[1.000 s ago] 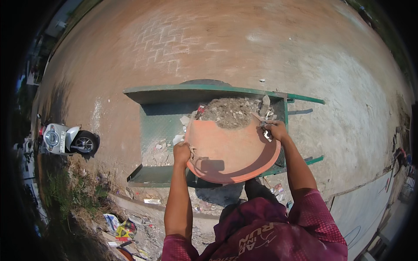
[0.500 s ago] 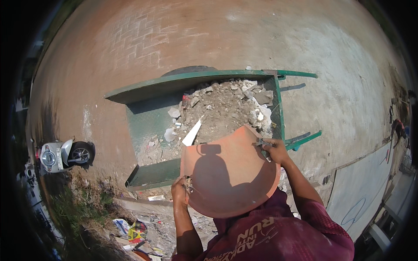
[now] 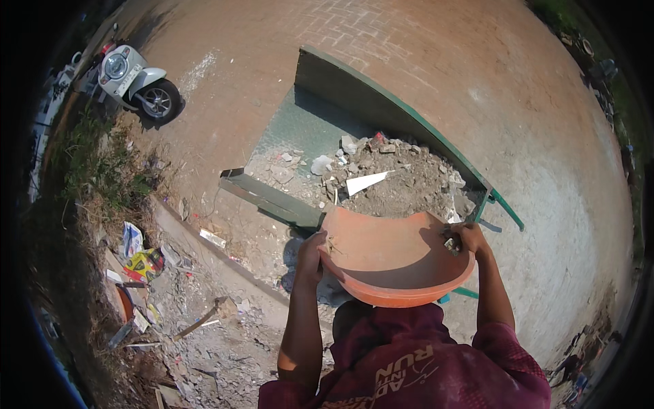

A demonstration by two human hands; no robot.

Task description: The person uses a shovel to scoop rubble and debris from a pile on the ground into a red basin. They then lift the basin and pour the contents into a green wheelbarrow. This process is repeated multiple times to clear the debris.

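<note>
Outdoor worksite: brick paving (image 3: 286, 41), rubble-filled cart (image 3: 381, 116).

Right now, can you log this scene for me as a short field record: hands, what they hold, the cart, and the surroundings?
left hand: gripping the basin's left rim
right hand: gripping the basin's right rim
basin: orange, shallow, looks empty, held close in front of the person
cart: green, flat bed, rubble pile on it
ground: reddish brick paving
surroundings: white scooter parked upper left; litter and debris along the kerb
</note>
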